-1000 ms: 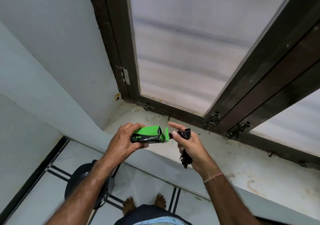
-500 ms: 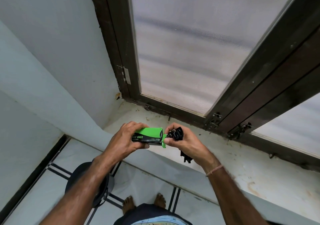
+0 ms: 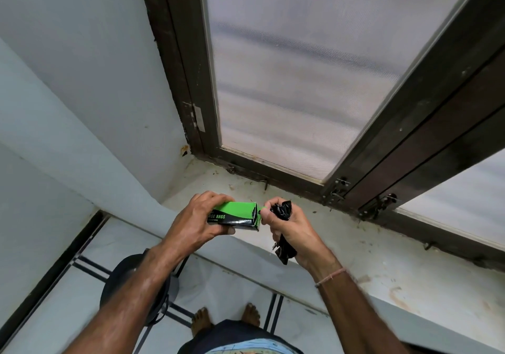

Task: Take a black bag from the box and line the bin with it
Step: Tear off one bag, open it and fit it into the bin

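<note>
My left hand (image 3: 195,221) grips a small green and black box (image 3: 237,215) of garbage bags, held level over the window sill. My right hand (image 3: 293,233) is closed around a crumpled black bag (image 3: 282,209); its lower end (image 3: 284,250) hangs below the palm. The thumb and forefinger of that hand press on the box's green end flap. The dark round bin (image 3: 128,280) stands on the floor below, partly hidden by my left forearm.
A stained white sill (image 3: 382,266) runs under a dark-framed window with mesh panes (image 3: 287,67). A white wall corner lies to the left. Bare feet (image 3: 226,321) stand on pale floor tiles beside the bin.
My right hand, holding the black bag, came left to the box's open end and closed its fingers on the flap. The flap now lies nearly shut against the box.
</note>
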Motion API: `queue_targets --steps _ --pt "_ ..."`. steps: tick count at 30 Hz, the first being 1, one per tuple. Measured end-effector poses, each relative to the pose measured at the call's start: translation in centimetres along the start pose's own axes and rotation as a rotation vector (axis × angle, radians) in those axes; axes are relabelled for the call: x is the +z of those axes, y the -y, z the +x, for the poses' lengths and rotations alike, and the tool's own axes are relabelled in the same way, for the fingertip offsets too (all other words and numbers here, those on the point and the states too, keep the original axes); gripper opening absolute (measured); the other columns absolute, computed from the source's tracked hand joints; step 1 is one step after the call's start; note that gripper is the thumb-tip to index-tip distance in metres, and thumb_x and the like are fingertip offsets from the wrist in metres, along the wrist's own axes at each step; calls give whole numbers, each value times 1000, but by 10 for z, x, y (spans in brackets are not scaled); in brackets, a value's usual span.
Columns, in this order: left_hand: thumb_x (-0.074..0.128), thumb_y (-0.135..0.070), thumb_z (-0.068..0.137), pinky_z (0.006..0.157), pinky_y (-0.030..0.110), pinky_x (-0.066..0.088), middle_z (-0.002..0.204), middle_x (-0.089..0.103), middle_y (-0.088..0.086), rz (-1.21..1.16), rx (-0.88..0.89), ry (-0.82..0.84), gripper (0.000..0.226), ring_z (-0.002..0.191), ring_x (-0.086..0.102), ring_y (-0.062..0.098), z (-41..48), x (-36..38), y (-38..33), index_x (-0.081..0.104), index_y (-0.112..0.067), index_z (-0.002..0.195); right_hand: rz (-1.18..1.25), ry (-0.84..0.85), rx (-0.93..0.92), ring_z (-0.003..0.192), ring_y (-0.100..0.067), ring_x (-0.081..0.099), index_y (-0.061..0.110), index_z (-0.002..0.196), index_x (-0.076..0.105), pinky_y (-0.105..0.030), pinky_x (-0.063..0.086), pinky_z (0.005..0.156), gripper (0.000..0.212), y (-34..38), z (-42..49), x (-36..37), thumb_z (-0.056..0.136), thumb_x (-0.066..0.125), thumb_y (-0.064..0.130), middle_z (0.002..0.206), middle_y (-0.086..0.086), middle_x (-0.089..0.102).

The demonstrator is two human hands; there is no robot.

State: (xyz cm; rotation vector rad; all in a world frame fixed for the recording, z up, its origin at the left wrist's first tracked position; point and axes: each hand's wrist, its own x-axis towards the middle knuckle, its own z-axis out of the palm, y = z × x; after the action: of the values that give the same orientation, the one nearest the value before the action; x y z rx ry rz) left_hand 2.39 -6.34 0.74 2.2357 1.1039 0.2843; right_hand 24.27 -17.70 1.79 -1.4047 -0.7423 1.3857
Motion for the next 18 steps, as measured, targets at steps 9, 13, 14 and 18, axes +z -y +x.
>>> queue_targets --steps 9,13,14,18 --pt "83 -46 79 90 38 52 122 59 -9 -16 -6 23 63 111 51 10 3 0 1 59 -35 136 -174 53 -23 62 -10 49 9 95 66 -23 44 59 15 8 2 -10 95 76 20 75 -5 56" --pt "83 -44 79 92 36 51 119 55 -14 -31 -19 35 65 113 51 10 6 0 -1 58 -33 138 186 40 16 61 -12 50 11 94 63 -24 47 59 11 5 2 -7 94 72 17 74 -1 57" --pt "83 -44 79 91 37 51 119 54 -15 -29 -16 38 64 113 51 10 6 0 -1 58 -34 137 244 34 30 61 -13 51 12 93 64 -23 48 59 11 3 1 -5 91 73 18 74 -1 58" --pt "84 -46 77 88 39 52 119 57 -16 -8 -6 32 63 110 50 9 6 2 1 59 -38 135 255 -12 26 64 -14 55 11 92 65 -25 51 61 15 -1 1 4 87 75 20 72 -2 61"
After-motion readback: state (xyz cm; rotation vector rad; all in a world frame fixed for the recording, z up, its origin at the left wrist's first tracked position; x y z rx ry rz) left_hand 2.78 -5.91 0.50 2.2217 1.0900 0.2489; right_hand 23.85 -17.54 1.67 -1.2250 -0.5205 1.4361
